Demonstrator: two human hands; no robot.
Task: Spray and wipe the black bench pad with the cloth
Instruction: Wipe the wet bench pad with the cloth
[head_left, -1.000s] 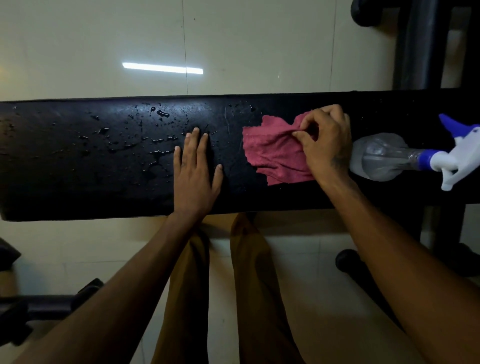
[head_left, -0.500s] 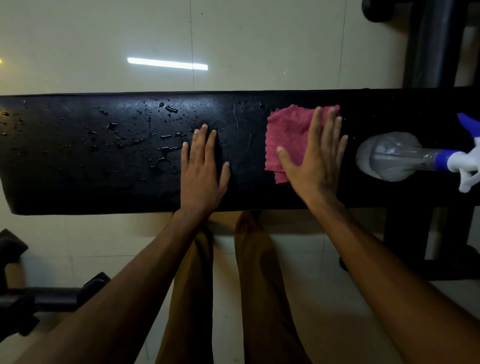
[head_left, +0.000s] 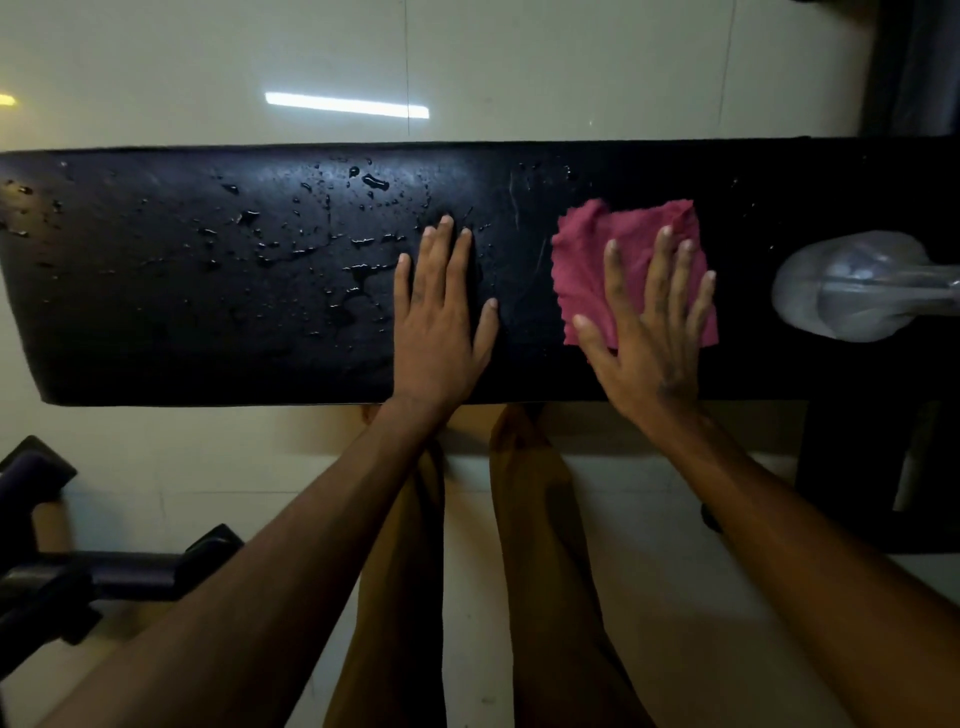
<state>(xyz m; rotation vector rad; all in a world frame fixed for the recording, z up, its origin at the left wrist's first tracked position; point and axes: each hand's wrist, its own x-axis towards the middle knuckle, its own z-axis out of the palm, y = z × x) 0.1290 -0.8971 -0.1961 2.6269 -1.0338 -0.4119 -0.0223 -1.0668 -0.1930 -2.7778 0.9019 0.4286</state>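
the black bench pad (head_left: 208, 312) runs as a long band from the left edge of the frame to the right, so its long axis lies crosswise to both arms. the right hand (head_left: 649, 332) lies flat on the pink cloth (head_left: 587, 270) right of the middle, fingers straight and spread wide, pressing rather than gripping. the left hand (head_left: 441, 317) rests flat on the bare pad just beside it, fingers straight and close together, holding nothing. the water drops (head_left: 311, 244) sit to the left of both hands, reaching toward the left end. so the wet patch lies left of the cloth, and the left hand stands between them. a sweep leftward along the pad looks like the next move. the spray bottle (head_left: 857, 286) lies on its side at the right edge.
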